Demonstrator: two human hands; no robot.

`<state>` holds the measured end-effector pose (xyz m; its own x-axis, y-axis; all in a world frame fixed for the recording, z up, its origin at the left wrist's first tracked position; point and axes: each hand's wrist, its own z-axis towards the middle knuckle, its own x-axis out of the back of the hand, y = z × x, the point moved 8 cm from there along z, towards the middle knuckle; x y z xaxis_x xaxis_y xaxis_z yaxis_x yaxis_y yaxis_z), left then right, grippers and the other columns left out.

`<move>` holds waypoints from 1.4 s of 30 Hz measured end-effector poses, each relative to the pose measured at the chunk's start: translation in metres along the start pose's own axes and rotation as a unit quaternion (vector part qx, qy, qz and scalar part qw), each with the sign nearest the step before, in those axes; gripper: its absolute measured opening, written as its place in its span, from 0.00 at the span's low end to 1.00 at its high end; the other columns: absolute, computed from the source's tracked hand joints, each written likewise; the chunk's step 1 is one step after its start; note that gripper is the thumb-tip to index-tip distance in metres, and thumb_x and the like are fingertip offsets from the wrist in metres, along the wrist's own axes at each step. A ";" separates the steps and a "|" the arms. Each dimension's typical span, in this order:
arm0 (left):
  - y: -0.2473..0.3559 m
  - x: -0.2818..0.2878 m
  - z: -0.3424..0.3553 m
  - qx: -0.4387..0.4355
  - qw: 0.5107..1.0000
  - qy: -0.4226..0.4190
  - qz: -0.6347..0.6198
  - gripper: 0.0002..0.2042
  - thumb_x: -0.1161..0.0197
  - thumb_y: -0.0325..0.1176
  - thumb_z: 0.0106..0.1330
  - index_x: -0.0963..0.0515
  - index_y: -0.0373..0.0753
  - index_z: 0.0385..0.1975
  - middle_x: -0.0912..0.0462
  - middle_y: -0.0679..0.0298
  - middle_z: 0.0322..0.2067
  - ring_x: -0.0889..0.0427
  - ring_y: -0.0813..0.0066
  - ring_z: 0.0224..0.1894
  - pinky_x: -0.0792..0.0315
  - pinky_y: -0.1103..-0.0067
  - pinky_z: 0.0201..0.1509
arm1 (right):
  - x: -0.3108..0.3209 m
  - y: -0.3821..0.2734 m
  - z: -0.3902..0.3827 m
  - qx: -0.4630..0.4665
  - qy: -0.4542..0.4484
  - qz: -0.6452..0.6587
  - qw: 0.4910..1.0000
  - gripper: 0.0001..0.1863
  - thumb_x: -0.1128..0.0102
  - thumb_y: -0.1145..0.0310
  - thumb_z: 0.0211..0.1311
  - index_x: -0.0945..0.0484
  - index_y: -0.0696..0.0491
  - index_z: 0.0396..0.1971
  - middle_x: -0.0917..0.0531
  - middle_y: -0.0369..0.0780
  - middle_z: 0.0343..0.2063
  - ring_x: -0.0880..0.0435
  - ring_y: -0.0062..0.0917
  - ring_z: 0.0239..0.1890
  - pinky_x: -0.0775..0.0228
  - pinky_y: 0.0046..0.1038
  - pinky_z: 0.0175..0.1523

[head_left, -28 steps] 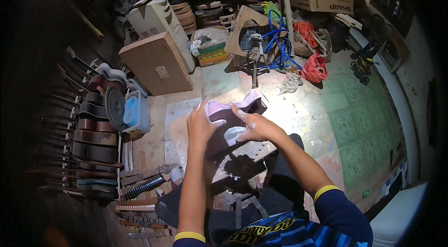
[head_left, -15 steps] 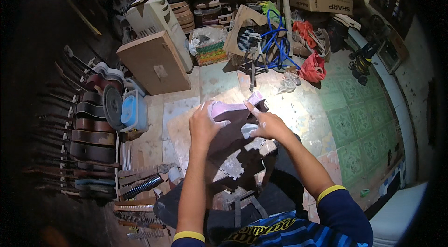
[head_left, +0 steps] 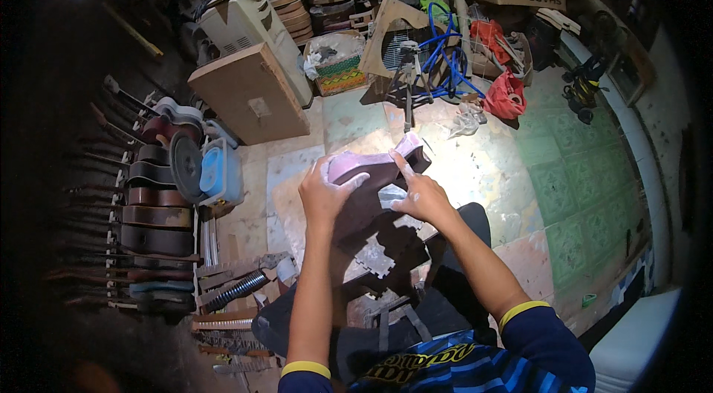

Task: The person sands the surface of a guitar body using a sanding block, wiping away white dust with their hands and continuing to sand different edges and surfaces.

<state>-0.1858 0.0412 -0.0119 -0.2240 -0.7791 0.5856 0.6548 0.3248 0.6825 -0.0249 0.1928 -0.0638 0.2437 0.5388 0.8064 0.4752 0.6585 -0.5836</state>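
Observation:
A dark, curved guitar body (head_left: 362,207) is tilted up in front of me, its upward side pinkish and dusty under the bright light. Its left end is gripped by my left hand (head_left: 323,191), fingers wrapped over the far edge and thumb on the near face. My right hand (head_left: 425,198) clasps it toward the right end, index finger along the top edge and thumb lower on the dark face. Pale dust coats the fingertips of both hands. The lower part of the body falls in shadow, and what lies behind it is hidden.
Several guitars (head_left: 156,216) hang in a rack at left, beside a blue-and-white plastic container (head_left: 213,172). Saws and a coiled hose (head_left: 236,290) lie at lower left. A wooden panel (head_left: 249,100), a woven basket (head_left: 342,75), a small tripod (head_left: 408,85) and red bags (head_left: 505,95) stand farther off.
The whole view has shifted slightly, with the background moving right. Both hands keep their grip on the guitar body, which sits at nearly the same tilt.

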 end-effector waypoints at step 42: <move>0.010 0.002 -0.066 -0.045 0.978 0.201 0.021 0.21 0.37 0.32 0.68 0.22 0.38 0.61 0.24 0.46 0.61 0.32 0.44 0.67 0.40 0.57 0.72 | -0.019 0.001 -0.002 0.030 0.020 0.091 0.995 0.64 0.26 0.72 0.45 0.60 0.43 0.80 0.21 0.48 0.23 0.19 0.37 0.27 0.24 0.36 0.40</move>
<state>-0.1319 0.0079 -0.0325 0.0943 -0.9196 0.3814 0.7229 0.3267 0.6089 -0.0278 0.1822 -0.0792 0.3558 0.6316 0.6888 0.3683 0.5826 -0.7245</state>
